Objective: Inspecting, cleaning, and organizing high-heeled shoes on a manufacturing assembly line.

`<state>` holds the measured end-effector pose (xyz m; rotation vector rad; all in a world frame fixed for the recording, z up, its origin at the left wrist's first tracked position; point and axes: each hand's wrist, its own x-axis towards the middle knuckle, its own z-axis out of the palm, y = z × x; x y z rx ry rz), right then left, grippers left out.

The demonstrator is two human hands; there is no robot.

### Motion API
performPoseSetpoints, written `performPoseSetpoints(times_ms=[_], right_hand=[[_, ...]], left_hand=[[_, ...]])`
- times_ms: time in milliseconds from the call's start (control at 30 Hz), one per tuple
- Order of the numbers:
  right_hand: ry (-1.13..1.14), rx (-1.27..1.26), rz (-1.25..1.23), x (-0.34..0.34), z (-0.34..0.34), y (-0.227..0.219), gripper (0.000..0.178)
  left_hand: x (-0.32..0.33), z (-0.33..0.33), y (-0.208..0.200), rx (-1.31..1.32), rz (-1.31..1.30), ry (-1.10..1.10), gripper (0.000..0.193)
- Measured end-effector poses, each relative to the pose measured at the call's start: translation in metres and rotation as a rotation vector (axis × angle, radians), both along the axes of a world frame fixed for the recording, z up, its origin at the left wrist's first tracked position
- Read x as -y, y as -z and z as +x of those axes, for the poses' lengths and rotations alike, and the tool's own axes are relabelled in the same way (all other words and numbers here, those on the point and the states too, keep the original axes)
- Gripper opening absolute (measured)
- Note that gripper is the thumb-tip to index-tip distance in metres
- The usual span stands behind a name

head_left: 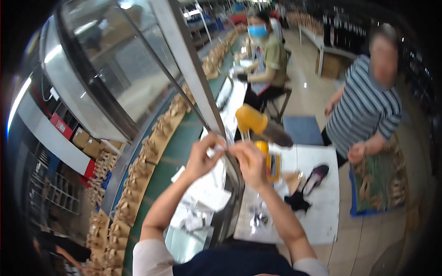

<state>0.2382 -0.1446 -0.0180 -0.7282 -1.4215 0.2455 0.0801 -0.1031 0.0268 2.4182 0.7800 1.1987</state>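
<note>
The left hand [200,158] and right hand [252,162] are pinching a small whitish piece [218,148] between closed fingertips; the piece is sitting left of the white table [322,221].

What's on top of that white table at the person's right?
A dark shoe, a crumpled black piece, a tan piece and small items too blurred to name lie on the white table. The right forearm hides part of its top; anything beneath is covered.
</note>
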Motion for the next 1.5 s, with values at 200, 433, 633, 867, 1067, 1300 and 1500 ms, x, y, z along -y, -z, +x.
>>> performPoseSetpoints(times_ms=[200, 433, 633, 867, 1067, 1300, 1500], right_hand=[[0.01, 0.078, -0.02, 0.028, -0.022, -0.02, 0.015], [0.059, 0.278, 0.115, 0.029, -0.036, -0.037, 0.019], [0.148, 0.456, 0.194, 0.015, -0.046, -0.044, 0.024], [0.102, 0.171, -0.073, 0.007, -0.02, -0.05, 0.018], [-0.02, 0.302, -0.133, -0.01, -0.004, -0.038, 0.013], [0.216, 0.142, -0.15, 0.012, -0.015, -0.054, 0.004], [0.081, 0.109, -0.139, 0.025, -0.037, -0.012, 0.006]], left_hand=[[0.008, -0.018, -0.004, 0.081, -0.131, -0.048, 0.011], [-0.002, -0.023, 0.0, 0.074, -0.039, 0.067, 0.024], [-0.004, -0.031, 0.008, 0.047, 0.066, 0.201, 0.036], [-0.013, -0.029, 0.014, 0.121, 0.155, 0.152, 0.038], [-0.016, -0.023, 0.011, 0.119, 0.165, 0.178, 0.023], [-0.008, -0.028, -0.016, 0.06, -0.416, 0.111, 0.012], [-0.018, -0.039, -0.001, 0.266, -0.658, 0.34, 0.016]])
